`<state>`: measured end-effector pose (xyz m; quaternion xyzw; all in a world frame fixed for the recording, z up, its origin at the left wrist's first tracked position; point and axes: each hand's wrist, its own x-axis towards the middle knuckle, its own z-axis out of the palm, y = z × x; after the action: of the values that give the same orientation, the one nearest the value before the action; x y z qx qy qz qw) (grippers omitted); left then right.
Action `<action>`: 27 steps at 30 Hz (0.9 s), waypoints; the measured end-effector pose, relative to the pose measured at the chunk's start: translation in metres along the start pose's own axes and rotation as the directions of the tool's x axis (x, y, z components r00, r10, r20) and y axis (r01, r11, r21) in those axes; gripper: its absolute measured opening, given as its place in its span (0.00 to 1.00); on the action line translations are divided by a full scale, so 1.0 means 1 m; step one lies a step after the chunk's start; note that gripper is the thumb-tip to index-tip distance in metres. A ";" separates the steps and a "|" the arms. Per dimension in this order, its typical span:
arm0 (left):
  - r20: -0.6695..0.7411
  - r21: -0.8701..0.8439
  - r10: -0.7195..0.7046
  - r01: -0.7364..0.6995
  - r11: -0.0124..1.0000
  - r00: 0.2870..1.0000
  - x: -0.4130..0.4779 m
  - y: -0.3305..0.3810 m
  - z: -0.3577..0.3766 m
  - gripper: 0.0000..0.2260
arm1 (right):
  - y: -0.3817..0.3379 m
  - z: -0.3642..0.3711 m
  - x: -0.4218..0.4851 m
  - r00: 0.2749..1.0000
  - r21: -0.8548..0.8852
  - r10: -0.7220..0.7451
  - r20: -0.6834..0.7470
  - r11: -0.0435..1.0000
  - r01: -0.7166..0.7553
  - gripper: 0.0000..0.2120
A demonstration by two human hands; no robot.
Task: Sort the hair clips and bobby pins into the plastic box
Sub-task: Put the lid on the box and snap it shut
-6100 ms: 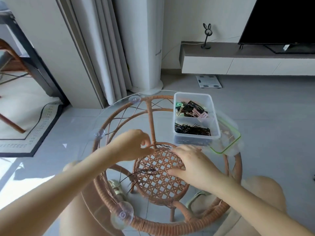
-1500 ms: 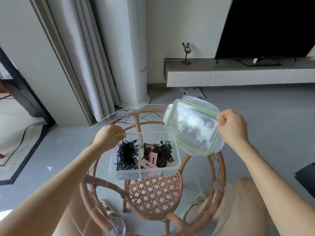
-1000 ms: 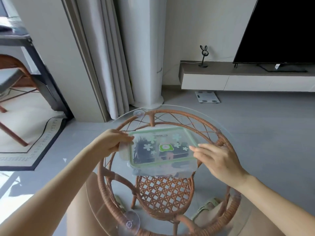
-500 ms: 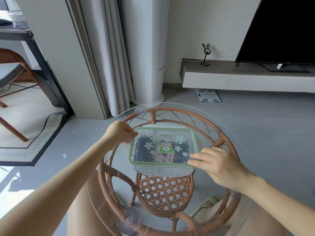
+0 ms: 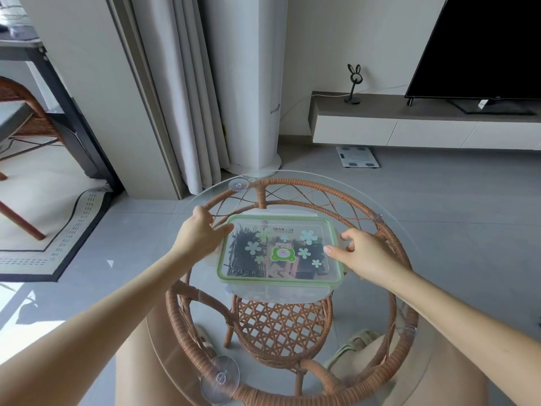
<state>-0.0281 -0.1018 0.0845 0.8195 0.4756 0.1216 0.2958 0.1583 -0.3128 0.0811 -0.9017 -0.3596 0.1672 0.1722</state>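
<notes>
Plastic box (image 5: 279, 284) between both hands

The room is bright with soft daylight, and a hard sunlit patch with dark-edged shadows falls on the floor (image 5: 26, 306) at lower left. The glass tabletop (image 5: 366, 332) shows faint pale reflections. Focus is sharp at centre; the wide-angle lens bends the curtain (image 5: 181, 92) and television (image 5: 483, 45) near the edges.

Plastic box (image 5: 263, 291) sits mid-surface (image 5: 366, 317) with lid (image 5: 281, 253) on, bobby pins (image 5: 243, 256) in left compartment, hair clips (image 5: 307, 265) in right, left hand (image 5: 199, 238) at left edge, right hand (image 5: 366, 256) at right edge.
</notes>
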 end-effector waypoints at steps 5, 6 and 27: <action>0.007 0.561 0.140 -0.119 0.819 0.990 -0.013 -0.003 0.011 0.22 | -0.001 -0.005 0.000 0.998 -0.211 -0.025 0.056 0.977 0.037 0.26; 0.061 0.630 0.130 -0.139 0.764 0.990 -0.012 -0.003 0.011 0.22 | -0.002 -0.006 0.001 0.995 -0.210 -0.023 0.098 0.977 0.044 0.26; 0.282 -0.164 0.042 0.006 0.986 0.958 -0.002 -0.027 0.021 0.33 | -0.002 -0.024 0.024 0.786 0.389 -0.029 0.618 0.880 -0.273 0.15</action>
<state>-0.0383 -0.1016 0.0518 0.8058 0.4090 0.0437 0.4261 0.1835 -0.2987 0.0991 -0.7550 -0.2844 0.5382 0.2439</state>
